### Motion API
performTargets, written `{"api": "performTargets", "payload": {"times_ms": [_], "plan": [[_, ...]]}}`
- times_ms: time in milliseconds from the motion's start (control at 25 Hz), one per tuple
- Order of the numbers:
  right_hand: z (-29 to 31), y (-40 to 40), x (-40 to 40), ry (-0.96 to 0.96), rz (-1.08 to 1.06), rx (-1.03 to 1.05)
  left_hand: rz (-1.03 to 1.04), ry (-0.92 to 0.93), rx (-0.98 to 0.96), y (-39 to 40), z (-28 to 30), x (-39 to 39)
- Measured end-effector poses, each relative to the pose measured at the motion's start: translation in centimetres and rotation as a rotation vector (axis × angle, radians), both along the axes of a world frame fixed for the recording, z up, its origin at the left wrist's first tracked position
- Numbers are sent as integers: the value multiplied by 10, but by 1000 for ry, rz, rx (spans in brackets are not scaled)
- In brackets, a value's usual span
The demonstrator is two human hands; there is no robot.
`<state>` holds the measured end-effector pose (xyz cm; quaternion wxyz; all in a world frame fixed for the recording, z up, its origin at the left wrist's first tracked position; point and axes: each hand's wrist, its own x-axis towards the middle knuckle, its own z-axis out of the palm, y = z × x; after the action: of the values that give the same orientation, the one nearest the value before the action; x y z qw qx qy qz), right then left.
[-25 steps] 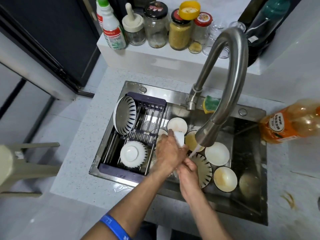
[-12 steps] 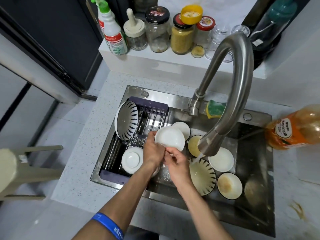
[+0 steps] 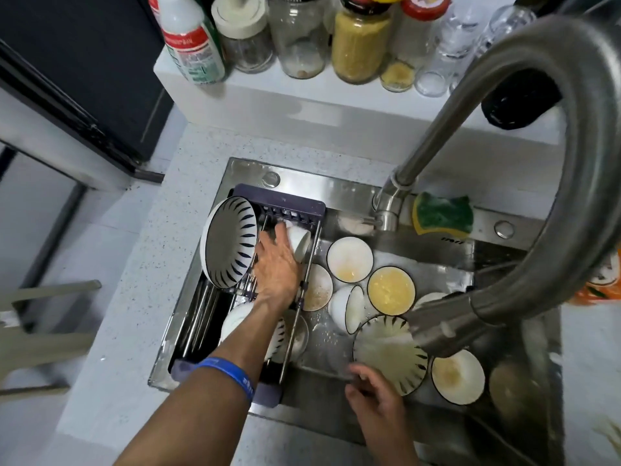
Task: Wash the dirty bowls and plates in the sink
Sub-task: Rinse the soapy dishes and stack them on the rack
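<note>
The small white bowl has been carried from the tap to the drying rack, gripped by the left hand; 1 bowl is judged washed. The right hand, loosely curled and empty, is held near the striped plate in the sink.

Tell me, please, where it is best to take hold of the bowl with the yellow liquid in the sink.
Pinch the near rim of the yellow-filled bowl, thumb inside, coming from above. It sits upright and full, with other bowls close beside it, so lift it level.
</note>
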<state>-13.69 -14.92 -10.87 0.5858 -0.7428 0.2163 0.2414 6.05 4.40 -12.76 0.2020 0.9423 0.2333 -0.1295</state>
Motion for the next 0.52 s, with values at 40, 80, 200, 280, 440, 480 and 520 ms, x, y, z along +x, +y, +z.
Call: {"api": "performTargets", "payload": {"times_ms": [40,80,200,280,440,480,520], "plan": [[-4,-2,-2,32,-2,-9,-14,9,13,0,-6,3],[-7,-4,-3,49,4,-26,-39,13,31,0,-10,4],[-10,-7,1,5,22,-83,-175,11,97,0,-10,2],[-7,-7,6,-28,38,-84,-186,-7,87,3,-9,-4],[-3,-7,11,-61,35,-72,-79,-13,74,7,-16,-7],[-4,-8,10,-71,43,-78,-87,-13,80,6,-16,-5],[-7,-10,7,-72,47,-89,-96,-25,85,5,-16,-4]]}}
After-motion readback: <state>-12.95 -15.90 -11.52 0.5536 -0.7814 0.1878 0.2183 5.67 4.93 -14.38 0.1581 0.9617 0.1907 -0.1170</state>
